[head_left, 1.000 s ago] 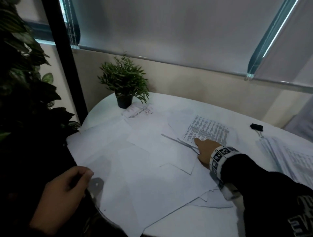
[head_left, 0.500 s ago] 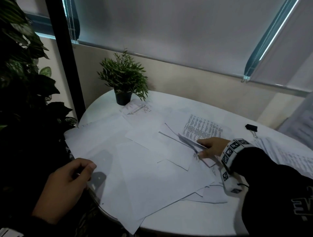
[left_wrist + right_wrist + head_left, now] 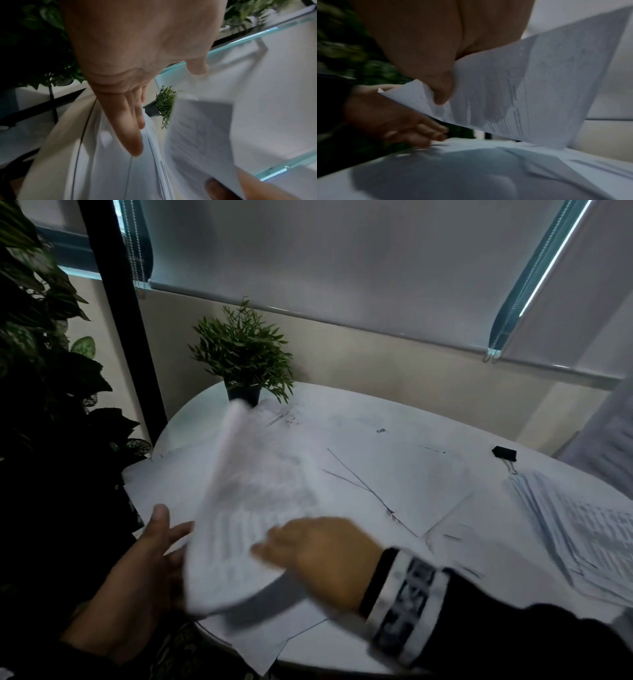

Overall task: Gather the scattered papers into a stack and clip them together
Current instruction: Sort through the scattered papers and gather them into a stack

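Note:
Several white sheets (image 3: 394,474) lie scattered and overlapping on a round white table (image 3: 342,655). My right hand (image 3: 308,556) pinches a printed sheet (image 3: 253,501) by its near edge and holds it tilted up above the pile; the sheet is blurred. In the right wrist view the thumb presses on that printed sheet (image 3: 522,88). My left hand (image 3: 150,556) is open at the table's left edge, fingers straight (image 3: 130,132), touching the papers beside the lifted sheet. A black binder clip (image 3: 504,454) lies at the back right.
A small potted plant (image 3: 243,364) stands at the table's back. Large dark leaves (image 3: 41,371) crowd the left side. A separate fanned pile of printed pages (image 3: 582,529) lies at the right edge. A wall and window blinds close off the far side.
My right hand has lifted the printed sheet from the middle of the table and swung it left toward me. My left hand has opened and reached onto the papers.

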Demonstrator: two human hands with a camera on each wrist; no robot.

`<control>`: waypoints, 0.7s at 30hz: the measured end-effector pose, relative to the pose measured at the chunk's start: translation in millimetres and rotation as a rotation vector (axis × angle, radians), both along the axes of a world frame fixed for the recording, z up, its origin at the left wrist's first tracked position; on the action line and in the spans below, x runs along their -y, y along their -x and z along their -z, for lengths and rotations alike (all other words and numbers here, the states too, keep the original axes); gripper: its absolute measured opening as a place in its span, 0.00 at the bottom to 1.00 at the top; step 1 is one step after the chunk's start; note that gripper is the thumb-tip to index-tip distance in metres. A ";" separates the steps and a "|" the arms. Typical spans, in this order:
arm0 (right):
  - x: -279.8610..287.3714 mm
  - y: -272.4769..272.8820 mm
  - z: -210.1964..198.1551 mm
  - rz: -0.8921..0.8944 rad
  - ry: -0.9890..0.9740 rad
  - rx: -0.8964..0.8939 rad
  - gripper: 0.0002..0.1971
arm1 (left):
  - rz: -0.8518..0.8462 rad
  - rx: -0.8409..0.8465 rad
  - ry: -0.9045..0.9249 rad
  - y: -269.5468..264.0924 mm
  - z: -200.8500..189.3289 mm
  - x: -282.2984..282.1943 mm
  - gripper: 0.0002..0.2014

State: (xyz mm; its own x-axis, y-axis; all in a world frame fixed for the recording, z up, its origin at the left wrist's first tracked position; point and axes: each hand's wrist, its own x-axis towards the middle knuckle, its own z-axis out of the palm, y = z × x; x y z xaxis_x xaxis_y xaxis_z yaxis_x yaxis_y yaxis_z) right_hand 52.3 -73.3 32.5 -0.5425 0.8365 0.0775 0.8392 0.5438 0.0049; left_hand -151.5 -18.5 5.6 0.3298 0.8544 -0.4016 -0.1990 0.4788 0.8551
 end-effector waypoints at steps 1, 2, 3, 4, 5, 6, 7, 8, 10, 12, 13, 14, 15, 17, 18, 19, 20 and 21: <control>1.4 13.9 5.9 -0.116 0.047 0.034 0.19 | -0.006 0.000 -0.041 -1.6 4.8 1.0 0.18; -1.0 21.5 9.9 -0.198 0.092 0.028 0.19 | -0.028 -0.035 -0.079 -3.2 9.2 1.1 0.13; -5.5 21.8 9.2 -0.252 0.169 -0.047 0.21 | -0.055 -0.083 -0.120 -2.7 15.5 -0.9 0.13; -9.8 19.0 0.5 -0.215 0.269 -0.170 0.25 | -0.086 -0.123 -0.132 0.4 20.3 -2.1 0.16; -15.0 9.4 -6.3 -0.077 0.365 -0.285 0.28 | -0.103 -0.148 -0.143 4.9 26.0 -4.9 0.18; -25.0 -7.6 -10.1 0.129 0.377 -0.373 0.31 | -0.116 -0.201 -0.163 9.9 28.5 -6.9 0.18; -36.1 -29.7 -12.6 0.367 0.302 -0.387 0.32 | -0.124 -0.263 -0.194 13.0 30.1 -8.8 0.17; -45.4 -52.8 -12.3 0.602 0.199 -0.290 0.32 | -0.134 -0.317 -0.224 14.9 31.2 -10.8 0.16; -57.1 -94.2 -1.6 0.970 0.152 0.058 0.34 | -0.150 -0.367 -0.263 15.4 30.5 -12.0 0.15; -58.6 -115.6 12.2 1.131 0.314 0.151 0.32 | -0.183 -0.378 -0.262 14.4 31.2 -14.3 0.16; -57.9 -119.9 16.0 1.147 0.385 0.118 0.27 | -0.196 -0.355 -0.249 13.7 31.4 -14.4 0.16; -56.4 -122.2 16.9 1.131 0.413 0.113 0.21 | -0.206 -0.329 -0.242 13.0 30.3 -13.4 0.15; -56.2 -123.4 15.6 1.101 0.417 0.144 0.16 | -0.214 -0.318 -0.249 12.7 29.7 -12.2 0.15; -56.7 -124.3 13.7 1.054 0.407 0.232 0.13 | -0.215 -0.328 -0.302 11.7 28.2 -11.1 0.18; -56.4 -124.2 14.1 1.050 0.405 0.264 0.13 | -0.217 -0.339 -0.331 11.8 28.9 -11.9 0.21; -55.7 -124.6 15.4 1.050 0.402 0.263 0.13 | -0.224 -0.346 -0.355 11.4 29.2 -12.4 0.25; -54.8 -125.2 17.4 1.054 0.408 0.239 0.15 | -0.235 -0.357 -0.376 11.6 30.1 -13.6 0.29; -53.9 -125.6 19.0 1.053 0.410 0.212 0.17 | -0.244 -0.372 -0.398 12.2 30.1 -13.9 0.33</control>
